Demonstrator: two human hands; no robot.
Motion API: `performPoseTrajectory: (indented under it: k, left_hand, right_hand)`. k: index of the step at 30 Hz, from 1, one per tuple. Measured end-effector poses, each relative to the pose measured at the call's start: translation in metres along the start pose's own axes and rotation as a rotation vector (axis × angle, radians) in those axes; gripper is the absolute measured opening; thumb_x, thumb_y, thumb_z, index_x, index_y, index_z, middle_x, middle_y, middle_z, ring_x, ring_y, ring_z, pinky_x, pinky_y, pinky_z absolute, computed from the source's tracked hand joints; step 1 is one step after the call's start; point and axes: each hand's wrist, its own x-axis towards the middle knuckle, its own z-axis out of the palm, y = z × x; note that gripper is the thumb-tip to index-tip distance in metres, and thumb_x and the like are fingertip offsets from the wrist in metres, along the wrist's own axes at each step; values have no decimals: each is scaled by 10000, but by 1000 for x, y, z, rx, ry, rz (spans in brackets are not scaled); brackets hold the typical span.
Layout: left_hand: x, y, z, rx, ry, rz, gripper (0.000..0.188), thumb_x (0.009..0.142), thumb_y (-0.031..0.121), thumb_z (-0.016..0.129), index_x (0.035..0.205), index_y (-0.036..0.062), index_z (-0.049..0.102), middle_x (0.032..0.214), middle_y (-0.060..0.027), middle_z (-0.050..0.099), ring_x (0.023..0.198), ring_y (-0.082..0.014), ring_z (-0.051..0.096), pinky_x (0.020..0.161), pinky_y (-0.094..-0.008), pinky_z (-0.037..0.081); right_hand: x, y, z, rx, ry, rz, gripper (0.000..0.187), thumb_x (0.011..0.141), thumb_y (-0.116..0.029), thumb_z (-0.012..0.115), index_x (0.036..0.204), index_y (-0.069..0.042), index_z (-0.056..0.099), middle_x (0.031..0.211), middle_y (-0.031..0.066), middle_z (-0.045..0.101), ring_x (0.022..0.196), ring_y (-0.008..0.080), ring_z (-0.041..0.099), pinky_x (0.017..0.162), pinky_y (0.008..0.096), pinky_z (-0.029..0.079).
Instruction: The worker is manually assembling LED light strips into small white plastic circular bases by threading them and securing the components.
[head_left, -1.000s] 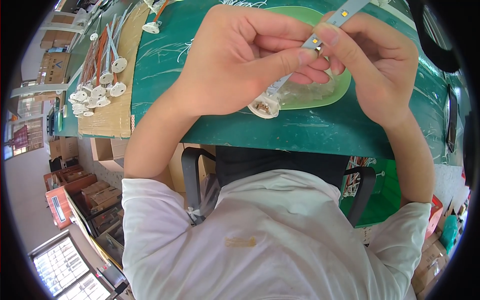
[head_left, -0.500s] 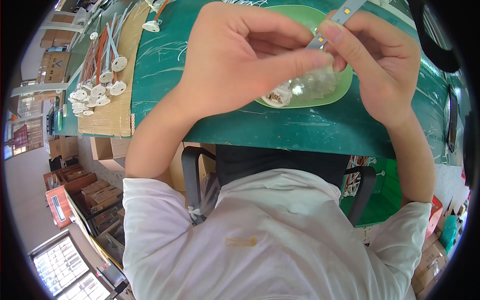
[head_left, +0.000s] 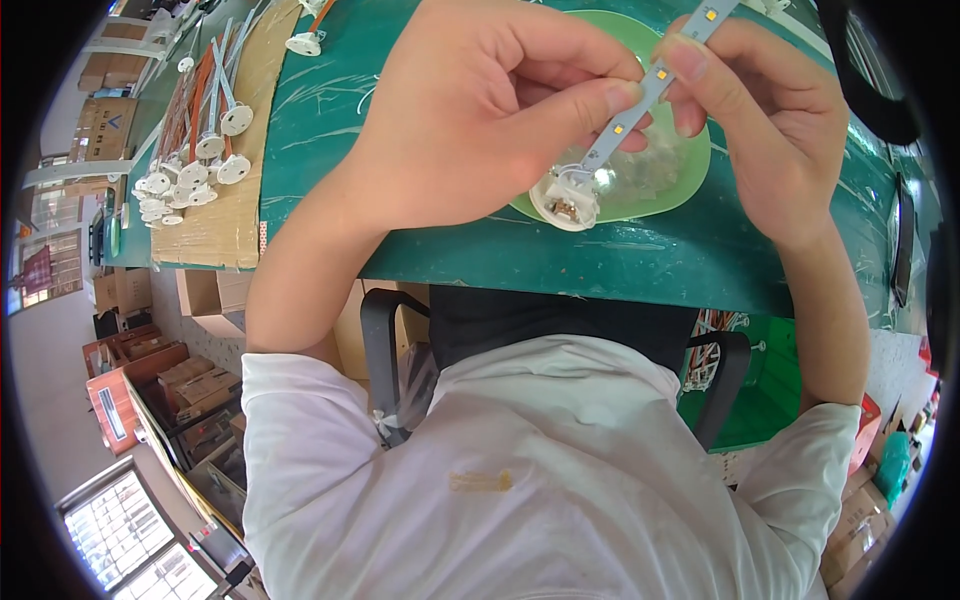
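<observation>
LED strip (head_left: pixel 645 97): smooth, light-grey face of satin appearance, carrying small yellow emitters. End cap (head_left: pixel 583 192): smooth white plastic; the inner parts (head_left: pixel 564 210) have a coppery metallic look. Bowl (head_left: pixel 692 182): smooth green plastic, semi-gloss. Bowl contents (head_left: pixel 645 170): clear, shiny, plastic-like. Desk (head_left: pixel 480 258): smooth green surface, glossy, with pale streaks and specks. Backing sheet (head_left: pixel 215 238): brown cardboard, matt. Shirt (head_left: pixel 600 450): soft white cloth, matt, creased. Armrest (head_left: pixel 379 335): black, plastic-like, low sheen.
</observation>
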Motion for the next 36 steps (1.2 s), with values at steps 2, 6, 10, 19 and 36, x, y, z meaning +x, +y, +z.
performPoseTrajectory:
  k: [2, 6, 10, 19, 36]
  left_hand:
    - [24, -43, -1, -1, 27, 679, 210, 923, -44, 586, 1116, -53, 669, 985, -92, 708, 852, -89, 629, 767, -189, 498]
    - [3, -23, 17, -470, 113, 443, 116, 910, -22, 621, 987, -39, 706, 863, -73, 714, 714, -59, 613, 664, -170, 484]
    - [-3, -14, 14, -86, 189, 524, 85, 909, 12, 645, 927, -46, 704, 809, -65, 705, 653, -49, 600, 606, -169, 466]
    - [38, -60, 5, -66, 159, 1349, 125, 947, 47, 607, 917, -34, 698, 765, -29, 692, 654, -26, 564, 592, -162, 434]
    - [10, -30, 21, -444, 105, 654, 214, 936, -40, 548, 1127, -91, 630, 1004, -173, 702, 925, -217, 703, 838, -319, 583]
  right_hand:
    - [-6, 8, 11, -33, 250, -288, 284, 971, -226, 596, 772, -29, 645, 692, 73, 648, 623, 156, 607, 585, 260, 478]
    - [9, 26, 12, 357, 119, -365, 285, 976, -227, 588, 784, -26, 647, 697, 76, 650, 627, 156, 610, 597, 258, 479]
    - [32, 55, 43, 497, 173, -582, 171, 959, -132, 595, 884, 7, 662, 749, 63, 650, 643, 119, 587, 600, 234, 468]
    - [-10, -4, -6, 51, 61, -169, 262, 981, -205, 573, 808, -24, 653, 710, 82, 657, 649, 156, 617, 635, 257, 486]
    - [41, 62, 58, 974, 277, -863, 146, 950, -68, 610, 996, 51, 680, 805, 55, 672, 665, 70, 594, 625, 196, 472]
